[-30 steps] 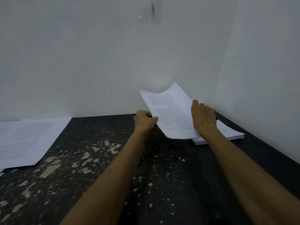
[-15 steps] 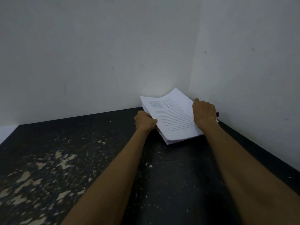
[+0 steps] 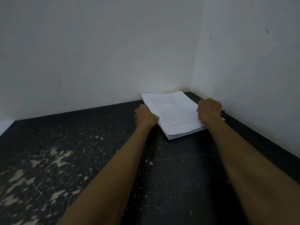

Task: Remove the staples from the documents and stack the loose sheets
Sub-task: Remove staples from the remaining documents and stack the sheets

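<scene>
The stack of sheets (image 3: 173, 114) lies flat in the far right corner of the dark surface (image 3: 162, 168). Its far edge is close against the back wall (image 3: 97, 54) and its right side is near the right wall (image 3: 251, 62). The near corner shows several layers slightly fanned, so the sheets are not yet squared.

The left hand (image 3: 146, 116) sits at the stack's left edge, and its grip is narrow, with the fingers curled in against the paper. The right hand (image 3: 209, 109) rests on the stack's right edge with its knuckles bunched. I cannot tell whether its grip is on the sheets or on something else, because its fingers are hidden. Having a hand on each long side probably serves to press the pile together and line up its edges, and the corner gives the paper two walls to butt against.

Just beyond the right hand a small purple thing (image 3: 223, 112) pokes out. It may be a staple tool, but it is too small to be sure, and I cannot tell whether the hand holds it.

At the far left edge of the view is a pale strip (image 3: 4, 126), perhaps more paper, well apart from the stack. The near left of the surface is scuffed with worn pale patches (image 3: 60, 158). Nothing lies between the arms. The right wall leaves the right hand little room, and a hard push could buckle the top sheet.
</scene>
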